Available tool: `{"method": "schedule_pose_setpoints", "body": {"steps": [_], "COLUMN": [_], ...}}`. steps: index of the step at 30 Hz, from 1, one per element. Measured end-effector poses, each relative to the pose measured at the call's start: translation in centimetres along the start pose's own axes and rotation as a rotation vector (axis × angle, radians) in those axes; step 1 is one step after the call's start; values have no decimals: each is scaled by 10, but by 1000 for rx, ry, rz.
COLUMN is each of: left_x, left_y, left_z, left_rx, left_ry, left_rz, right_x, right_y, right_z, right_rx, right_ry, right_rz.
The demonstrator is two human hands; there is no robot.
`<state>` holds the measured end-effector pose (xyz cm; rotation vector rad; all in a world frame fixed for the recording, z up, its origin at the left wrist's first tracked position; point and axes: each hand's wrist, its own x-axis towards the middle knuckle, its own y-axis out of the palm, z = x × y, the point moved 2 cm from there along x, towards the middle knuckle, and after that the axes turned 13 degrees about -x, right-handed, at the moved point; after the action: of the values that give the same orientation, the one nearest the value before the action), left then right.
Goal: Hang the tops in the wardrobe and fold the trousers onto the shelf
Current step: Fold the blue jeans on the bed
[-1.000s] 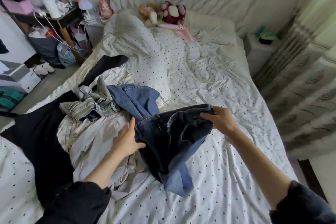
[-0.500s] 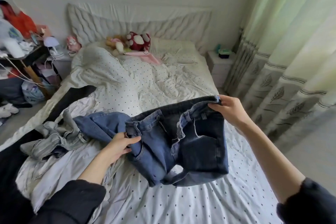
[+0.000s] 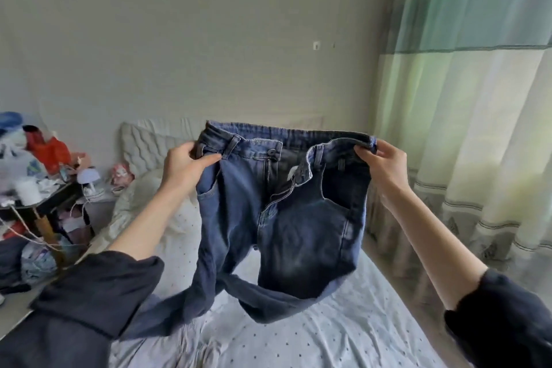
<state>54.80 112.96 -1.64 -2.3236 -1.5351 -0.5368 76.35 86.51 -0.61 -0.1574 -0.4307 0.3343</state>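
Denim in dark blue, the jeans hang in the air above the dotted bed, held up by the waistband with the fly undone. The left hand pinches the waistband's left end between thumb and fingers; the right hand grips its right end. Both legs trail down onto the sheet. A cluttered counter stands at the left.
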Motion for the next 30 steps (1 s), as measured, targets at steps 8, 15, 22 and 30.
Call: {"method": "schedule_pose_setpoints", "body": {"steps": [8,15,22,30], "left_x": [88,118,123,90], "left_y": [-34,-58,-65,-66], "left_z": [-174,-270,-253,-130], "left_rx": [14,-45,-61,-160], "left_ry": [385,574,483,148], "left_rz": [-155,-222,-138,8], "right_x": [71,108,112,95], "right_y": [-7,-22,-21,16], "right_z": [143,227,239,158], "right_rx": [168,267,219,93], "right_ry": [-262,-333,-340,-282], "right_rz": [-189,-198,-216,17]}}
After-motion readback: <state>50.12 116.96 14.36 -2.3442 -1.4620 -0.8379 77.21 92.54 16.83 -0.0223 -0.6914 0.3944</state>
